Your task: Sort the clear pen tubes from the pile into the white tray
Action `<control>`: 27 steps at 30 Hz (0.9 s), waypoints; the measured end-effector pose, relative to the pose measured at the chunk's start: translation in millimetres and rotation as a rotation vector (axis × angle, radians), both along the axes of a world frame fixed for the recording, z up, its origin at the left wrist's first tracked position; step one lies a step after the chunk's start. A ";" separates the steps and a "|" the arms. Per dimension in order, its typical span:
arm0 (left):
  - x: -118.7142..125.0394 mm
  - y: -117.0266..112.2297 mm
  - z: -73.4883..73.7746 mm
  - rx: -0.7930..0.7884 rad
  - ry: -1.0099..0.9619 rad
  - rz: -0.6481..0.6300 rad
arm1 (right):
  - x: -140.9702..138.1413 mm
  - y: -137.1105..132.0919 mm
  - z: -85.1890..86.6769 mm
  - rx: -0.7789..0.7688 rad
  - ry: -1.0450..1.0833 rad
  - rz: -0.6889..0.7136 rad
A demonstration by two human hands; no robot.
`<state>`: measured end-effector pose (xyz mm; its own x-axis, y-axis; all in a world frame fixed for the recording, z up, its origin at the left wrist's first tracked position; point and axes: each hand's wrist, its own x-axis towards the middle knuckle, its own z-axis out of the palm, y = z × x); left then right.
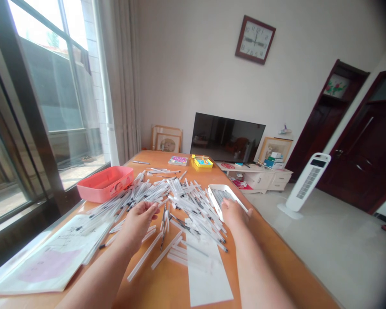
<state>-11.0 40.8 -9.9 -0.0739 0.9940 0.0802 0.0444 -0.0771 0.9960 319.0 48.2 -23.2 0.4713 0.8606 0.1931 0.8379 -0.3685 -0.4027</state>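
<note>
My left hand (143, 216) hovers above the near side of a wide heap of clear pen barrels and pen parts (193, 199). Its fingertips are pinched together; what they hold, if anything, is too small to make out. At the heap's right, my right hand (234, 213) grips the near end of a white tray (219, 187), thumb at the outer right side. Grey pen parts (225, 195) lie lengthwise in that tray. Dark thin refills (163, 223) and loose clear barrels (144, 256) are scattered between my arms, beside a pale sheet (206, 274).
A pink bin (107, 186) stands at the table's left edge, with a paper booklet (54, 257) nearer me. A yellow box (202, 162), a small book (178, 160) and a single pen (140, 162) lie at the far end. A white tower fan (305, 184) stands on the floor at right.
</note>
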 end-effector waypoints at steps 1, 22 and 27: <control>0.3 -0.3 0.9 -0.001 -0.005 -0.002 | -0.3 -0.4 0.0 -0.002 0.004 0.006; -3.9 -6.1 12.3 0.021 -0.039 0.023 | -58.6 -29.9 30.9 0.517 0.093 0.384; -3.9 -5.2 13.6 0.026 -0.049 0.040 | -89.6 -37.1 19.5 0.269 0.123 0.611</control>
<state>-15.0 35.6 3.8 -0.1184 0.9878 0.1017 -0.0008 -0.1025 0.9947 229.5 11.1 -3.7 -0.0517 0.9089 0.4138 0.8060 0.2826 -0.5200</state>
